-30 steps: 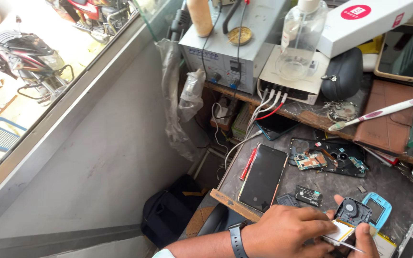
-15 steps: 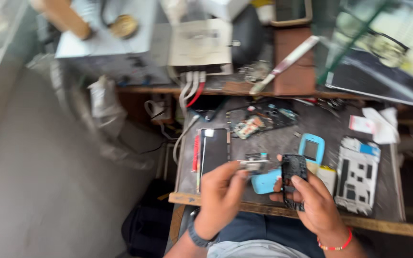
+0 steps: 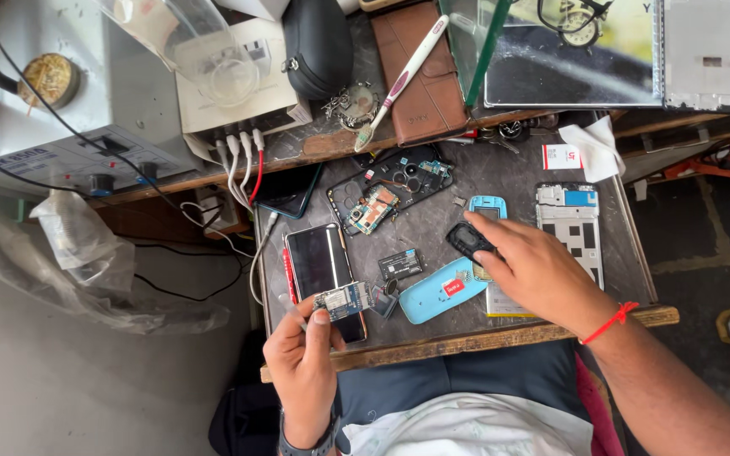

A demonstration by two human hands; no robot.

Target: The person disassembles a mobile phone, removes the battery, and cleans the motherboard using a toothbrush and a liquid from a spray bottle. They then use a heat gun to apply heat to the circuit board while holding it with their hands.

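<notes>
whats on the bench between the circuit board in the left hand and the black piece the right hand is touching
In the head view, a small black battery and a light blue phone cover lie between circuit board and black piece.

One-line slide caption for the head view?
Left hand holds a small circuit board; right hand touches a black phone part.

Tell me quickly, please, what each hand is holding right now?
Left hand: closed on a small circuit board, pinched by its edge.
Right hand: fingers on a small black phone part on the bench; whether it grips it cannot be told.
</notes>
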